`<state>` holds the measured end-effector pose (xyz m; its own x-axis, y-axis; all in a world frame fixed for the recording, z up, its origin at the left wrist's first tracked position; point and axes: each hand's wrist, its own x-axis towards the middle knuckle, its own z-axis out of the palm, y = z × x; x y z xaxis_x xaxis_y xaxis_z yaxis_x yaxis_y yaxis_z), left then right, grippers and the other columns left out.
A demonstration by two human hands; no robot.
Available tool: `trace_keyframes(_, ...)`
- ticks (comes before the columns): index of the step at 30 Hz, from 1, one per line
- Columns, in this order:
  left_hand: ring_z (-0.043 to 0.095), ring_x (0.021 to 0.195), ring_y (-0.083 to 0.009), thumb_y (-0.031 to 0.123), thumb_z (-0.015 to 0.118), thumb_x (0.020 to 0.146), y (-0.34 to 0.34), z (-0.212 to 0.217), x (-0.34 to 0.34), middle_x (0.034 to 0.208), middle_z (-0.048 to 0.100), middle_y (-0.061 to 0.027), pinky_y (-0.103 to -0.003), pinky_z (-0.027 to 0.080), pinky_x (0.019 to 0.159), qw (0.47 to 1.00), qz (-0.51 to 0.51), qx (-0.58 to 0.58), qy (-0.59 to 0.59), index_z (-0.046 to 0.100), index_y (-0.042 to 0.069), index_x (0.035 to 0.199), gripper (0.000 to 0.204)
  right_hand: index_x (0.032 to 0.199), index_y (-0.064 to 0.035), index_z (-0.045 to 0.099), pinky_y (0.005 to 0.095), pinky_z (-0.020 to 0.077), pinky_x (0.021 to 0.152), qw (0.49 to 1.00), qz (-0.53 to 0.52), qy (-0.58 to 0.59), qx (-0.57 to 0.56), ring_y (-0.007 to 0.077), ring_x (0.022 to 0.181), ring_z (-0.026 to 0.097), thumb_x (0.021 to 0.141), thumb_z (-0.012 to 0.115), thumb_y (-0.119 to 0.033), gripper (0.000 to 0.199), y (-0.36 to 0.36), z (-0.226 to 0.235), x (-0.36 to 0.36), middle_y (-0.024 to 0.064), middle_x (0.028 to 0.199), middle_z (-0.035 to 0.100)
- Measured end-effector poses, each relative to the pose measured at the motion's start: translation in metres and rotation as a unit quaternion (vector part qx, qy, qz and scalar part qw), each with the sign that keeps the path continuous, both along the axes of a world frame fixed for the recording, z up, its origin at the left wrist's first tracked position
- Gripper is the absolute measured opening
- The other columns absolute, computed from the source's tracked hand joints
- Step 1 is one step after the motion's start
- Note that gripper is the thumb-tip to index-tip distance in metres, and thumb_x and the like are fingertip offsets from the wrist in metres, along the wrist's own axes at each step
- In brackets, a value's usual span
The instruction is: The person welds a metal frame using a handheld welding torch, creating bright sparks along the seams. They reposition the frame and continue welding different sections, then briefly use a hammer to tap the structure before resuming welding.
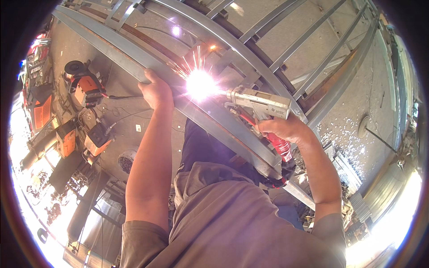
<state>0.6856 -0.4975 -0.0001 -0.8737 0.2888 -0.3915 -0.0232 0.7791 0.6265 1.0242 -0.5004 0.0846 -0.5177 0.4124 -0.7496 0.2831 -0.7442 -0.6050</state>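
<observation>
Left hand (155, 91) is clasped over the edge of a long grey steel beam (111, 51) of a welded metal frame (286, 49), just left of a white flare with sparks (200, 84). Right hand (283, 129) is clenched round the red grip of a grey welding gun (259, 102), nozzle at the flare on the beam. Orange welding machines (87, 89) stand on the concrete floor (375, 80) far left.

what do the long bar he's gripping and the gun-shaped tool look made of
Long bar: likely steel, dull grey with rusty brown edges; sparks fly where it is worked. Gun-shaped tool in the right hand: pale grey body, metal or hard plastic, unclear; red handle. Left hand grips the bar.
</observation>
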Motion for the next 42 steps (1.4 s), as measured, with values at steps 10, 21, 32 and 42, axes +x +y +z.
trace_keyframes(10,0.064,0.124,-0.0408,0.064,0.043,0.102,0.0,-0.006,-0.001,0.135,0.065,-0.027,-0.048,0.049,0.107,1.0,0.017,0.01,0.016,0.05,-0.006,0.143,0.082,0.108,-0.0012,0.07,0.0326,0.0562,0.067,0.999,-0.015,-0.038,-0.036,0.0159,0.076,0.067,0.08,0.081,-0.005,0.03,-0.018,0.022,0.061,0.0058,0.087,0.07)
trace_keyframes(21,0.063,0.125,-0.041,0.064,0.048,0.103,0.0,-0.004,0.0,0.14,0.061,-0.0306,-0.045,0.05,0.107,1.0,0.003,0.015,0.02,0.047,-0.011,0.145,0.086,0.121,-0.0031,0.068,0.0324,0.0578,0.072,0.996,0.038,-0.073,-0.042,0.0144,0.082,0.066,0.084,0.081,-0.004,0.04,-0.039,0.007,0.08,0.004,0.095,0.07)
trace_keyframes(32,0.066,0.12,-0.0405,0.063,0.046,0.103,-0.002,-0.004,-0.002,0.137,0.061,-0.0313,-0.045,0.053,0.103,1.0,-0.007,0.015,0.017,0.047,-0.012,0.144,0.085,0.123,-0.0041,0.067,0.032,0.0562,0.069,0.997,0.036,-0.059,-0.028,0.0137,0.078,0.065,0.085,0.079,-0.006,0.04,-0.042,0.005,0.077,0.0026,0.092,0.068)
trace_keyframes(42,0.064,0.124,-0.0407,0.061,0.045,0.104,-0.001,-0.001,-0.001,0.142,0.057,-0.0321,-0.045,0.054,0.104,1.0,-0.004,0.014,-0.006,0.042,-0.012,0.148,0.085,0.102,-0.0041,0.07,0.031,0.056,0.071,0.997,-0.002,-0.068,-0.034,0.0131,0.077,0.066,0.081,0.082,-0.005,0.024,-0.041,0.017,0.07,0.0022,0.088,0.069)
